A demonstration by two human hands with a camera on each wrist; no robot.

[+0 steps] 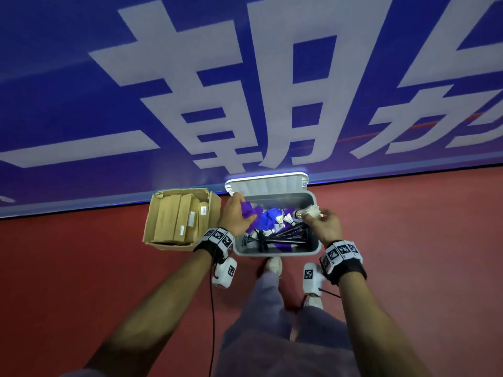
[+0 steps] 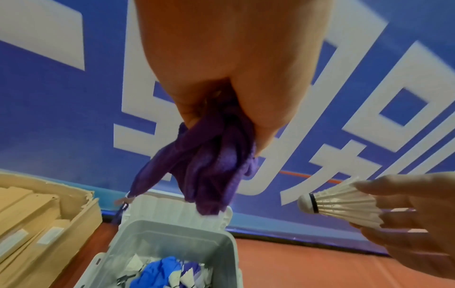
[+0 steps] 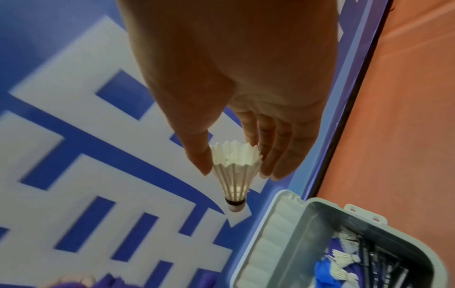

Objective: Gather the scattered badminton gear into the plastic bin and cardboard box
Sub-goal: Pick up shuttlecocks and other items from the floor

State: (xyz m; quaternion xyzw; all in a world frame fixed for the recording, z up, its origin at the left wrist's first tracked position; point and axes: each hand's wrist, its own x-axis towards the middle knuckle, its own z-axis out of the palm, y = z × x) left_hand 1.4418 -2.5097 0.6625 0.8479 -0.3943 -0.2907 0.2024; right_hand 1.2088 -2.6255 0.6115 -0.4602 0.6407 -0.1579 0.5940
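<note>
— Left hand (image 1: 236,213) first, from the head camera: what is it doing?
— Clutching a bunched purple cloth (image 1: 249,213) over the near-left corner of the grey bin (image 1: 313,247), which sits on the red floor (image 1: 408,254) against the blue wall (image 1: 68,104). The right hand (image 1: 325,227) pinches a white shuttlecock (image 1: 310,212) above the bin's right rim. The cardboard box (image 1: 215,210) stands just left of the bin, packed with flat brown packets.
— What could slip?
— The shuttlecock hangs close to the rim; let go there, I judge it may bounce out onto the floor.
— And the left wrist view?
— The cloth (image 2: 216,165) dangles from curled fingers, a strap trailing toward the propped lid (image 2: 177,206). That strap could snag the lid, or drape over the edge between bin (image 2: 118,251) and box (image 2: 83,212). The shuttlecock (image 2: 344,204) shows at right.
— Right wrist view?
— Thumb and fingers (image 3: 278,155) hold the shuttlecock (image 3: 235,175) by its feather skirt, cork down. Here it hangs over the wall lettering, left of the bin (image 3: 258,253). Squeezing could crush feathers. Rackets and shuttlecocks already crowd the bin, so a light bird may roll off the pile.
</note>
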